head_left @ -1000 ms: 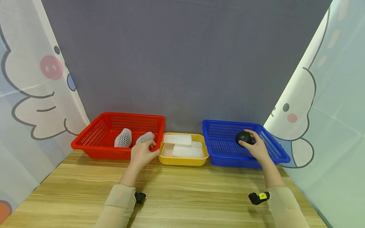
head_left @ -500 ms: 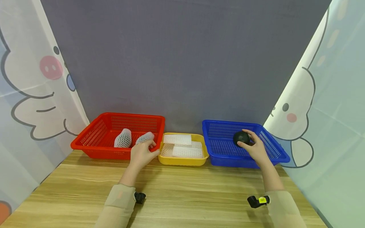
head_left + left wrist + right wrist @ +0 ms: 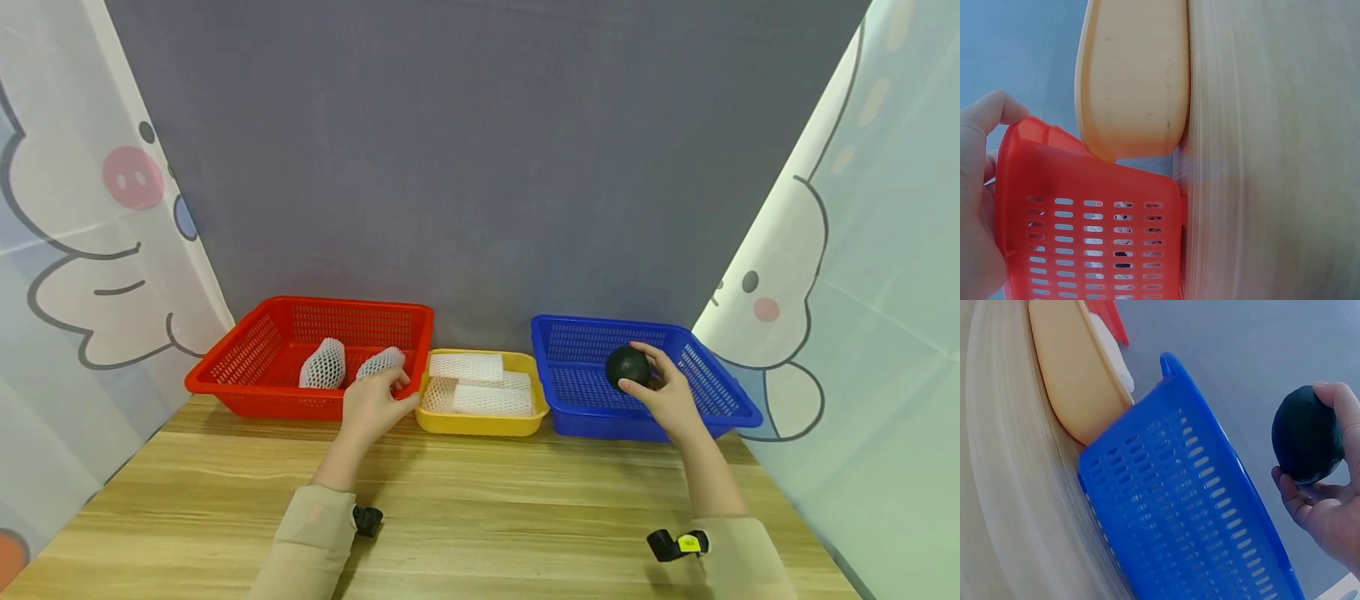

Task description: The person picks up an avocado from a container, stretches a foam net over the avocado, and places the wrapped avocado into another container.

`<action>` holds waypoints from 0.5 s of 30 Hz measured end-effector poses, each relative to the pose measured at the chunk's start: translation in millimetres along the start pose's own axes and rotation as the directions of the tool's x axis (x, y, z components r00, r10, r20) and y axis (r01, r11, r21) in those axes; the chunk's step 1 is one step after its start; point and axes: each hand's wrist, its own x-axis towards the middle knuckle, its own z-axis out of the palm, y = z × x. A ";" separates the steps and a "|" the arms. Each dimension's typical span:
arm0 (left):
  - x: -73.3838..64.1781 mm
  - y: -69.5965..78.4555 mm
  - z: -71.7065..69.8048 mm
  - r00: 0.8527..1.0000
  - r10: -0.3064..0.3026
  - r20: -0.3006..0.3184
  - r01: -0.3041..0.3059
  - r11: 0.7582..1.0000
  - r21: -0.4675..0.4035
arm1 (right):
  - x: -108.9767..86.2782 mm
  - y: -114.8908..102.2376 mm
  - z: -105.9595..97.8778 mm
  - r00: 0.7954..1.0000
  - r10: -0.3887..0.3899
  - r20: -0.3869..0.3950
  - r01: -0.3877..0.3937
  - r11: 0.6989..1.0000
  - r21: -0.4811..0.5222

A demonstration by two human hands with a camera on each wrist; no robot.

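Our right hand [image 3: 669,400] is pinching the dark rounded object [image 3: 627,367] from 2 sides, likely against slipping, over the blue basket [image 3: 615,426], while our left hand [image 3: 372,405] is gripping the red basket [image 3: 262,405] at its near right corner, perhaps steadying it.

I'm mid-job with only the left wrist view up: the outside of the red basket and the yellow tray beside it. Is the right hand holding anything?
Observer: Yes, the right hand holds a dark fruit between thumb and fingers, over the blue basket.
Operator: Good. I can't make out what's inside on my side. Anything there?
Observer: Two lumps in white netting lie apart in the red basket.
Operator: And next to it?
Observer: The yellow tray holds white foam nets lying flat, some overlapping.
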 end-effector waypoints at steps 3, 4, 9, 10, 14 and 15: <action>0.1 0.0 0.0 1.000 0.001 -0.002 -0.001 1.000 -0.003 | -2.4 -2.6 2.9 0.999 -0.036 0.001 0.036 0.999 0.021; 0.2 -0.1 0.1 1.000 0.001 -0.002 -0.001 1.000 -0.003 | -3.2 -3.5 3.7 0.999 -0.043 0.001 0.043 0.999 0.023; 0.2 -0.2 0.5 1.000 0.005 -0.005 -0.005 1.000 0.001 | -6.6 -7.3 7.7 0.998 -0.064 0.002 0.064 0.998 0.029; 0.2 -0.2 0.5 1.000 0.006 -0.006 -0.006 1.000 0.002 | -7.1 -7.5 8.3 0.998 -0.068 0.002 0.068 0.997 0.030; 0.2 -0.2 0.7 1.000 0.008 -0.005 -0.008 1.000 0.002 | -9.7 -8.4 11.1 0.996 -0.092 0.001 0.092 0.995 0.042; 0.2 -0.2 0.8 1.000 0.008 -0.005 -0.008 1.000 0.002 | -10.5 -8.8 12.0 0.995 -0.098 0.002 0.098 0.994 0.048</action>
